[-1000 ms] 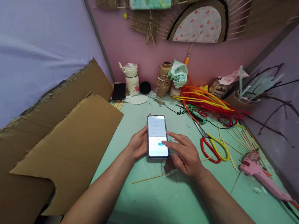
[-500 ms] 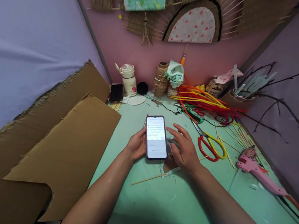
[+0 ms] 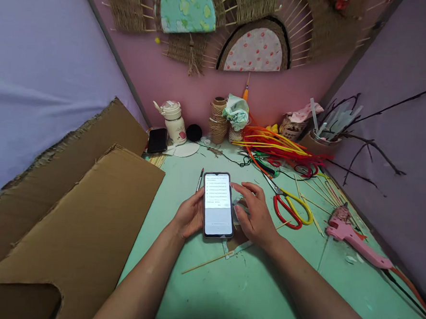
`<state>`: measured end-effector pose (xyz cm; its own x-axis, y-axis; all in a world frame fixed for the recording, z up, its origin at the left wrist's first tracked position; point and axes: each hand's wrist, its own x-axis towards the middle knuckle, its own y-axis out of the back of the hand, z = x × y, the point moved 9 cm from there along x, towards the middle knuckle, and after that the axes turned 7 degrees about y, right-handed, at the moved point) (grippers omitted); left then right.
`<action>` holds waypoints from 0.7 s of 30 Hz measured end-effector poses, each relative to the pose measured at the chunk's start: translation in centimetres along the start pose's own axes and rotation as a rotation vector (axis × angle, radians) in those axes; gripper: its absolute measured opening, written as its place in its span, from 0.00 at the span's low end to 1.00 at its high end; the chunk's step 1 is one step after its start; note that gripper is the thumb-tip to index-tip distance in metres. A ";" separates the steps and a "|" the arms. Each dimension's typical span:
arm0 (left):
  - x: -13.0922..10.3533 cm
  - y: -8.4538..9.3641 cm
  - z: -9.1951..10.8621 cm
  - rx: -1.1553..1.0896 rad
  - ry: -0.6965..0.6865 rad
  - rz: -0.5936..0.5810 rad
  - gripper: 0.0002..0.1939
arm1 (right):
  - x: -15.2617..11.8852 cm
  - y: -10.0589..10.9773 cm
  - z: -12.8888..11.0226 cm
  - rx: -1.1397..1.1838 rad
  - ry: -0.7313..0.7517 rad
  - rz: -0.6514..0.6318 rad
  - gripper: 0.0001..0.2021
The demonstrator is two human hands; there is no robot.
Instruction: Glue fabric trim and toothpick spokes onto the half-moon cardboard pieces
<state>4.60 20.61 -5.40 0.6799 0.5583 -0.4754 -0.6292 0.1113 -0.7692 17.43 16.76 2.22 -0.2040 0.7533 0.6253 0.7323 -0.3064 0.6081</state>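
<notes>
A smartphone (image 3: 217, 212) with a lit screen of text rests in my left hand (image 3: 190, 213), which grips it from its left side. My right hand (image 3: 256, 213) holds nothing; its fingers are apart and bent, with the index fingertip close to the phone's upper right edge. Whether that fingertip touches the phone I cannot tell. Beneath the phone lies a partly hidden piece of brown material with light cloth edging (image 3: 243, 247), a thin wooden stick (image 3: 206, 262) crossing its lower edge. A pen (image 3: 200, 179) lies just behind my left hand.
Cardboard sheets (image 3: 87, 209) lean at the left. To the right lie scissors (image 3: 292, 210), thin sticks (image 3: 315, 197) and a pink glue gun (image 3: 355, 243). A white bottle (image 3: 174, 123), twine spool (image 3: 218, 121), bright pipe cleaners (image 3: 279, 144) and a pot of branches (image 3: 320, 142) stand or lie at the back.
The view has shifted, so the scene sits lower and further left. My right index finger has come closer to the phone's upper edge. My left hand keeps its hold on the phone.
</notes>
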 end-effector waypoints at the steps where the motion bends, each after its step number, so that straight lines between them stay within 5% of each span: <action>1: 0.0 0.0 0.0 0.003 0.003 0.008 0.25 | 0.0 -0.1 0.1 0.010 -0.011 -0.015 0.23; 21: -0.1 -0.6 -0.3 0.005 0.025 -0.059 0.25 | 0.0 0.6 -0.4 -0.008 0.067 0.060 0.19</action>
<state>5.04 20.28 -4.97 0.7247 0.5304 -0.4399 -0.5898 0.1474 -0.7940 17.57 16.35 2.81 -0.2026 0.6929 0.6920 0.7395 -0.3550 0.5720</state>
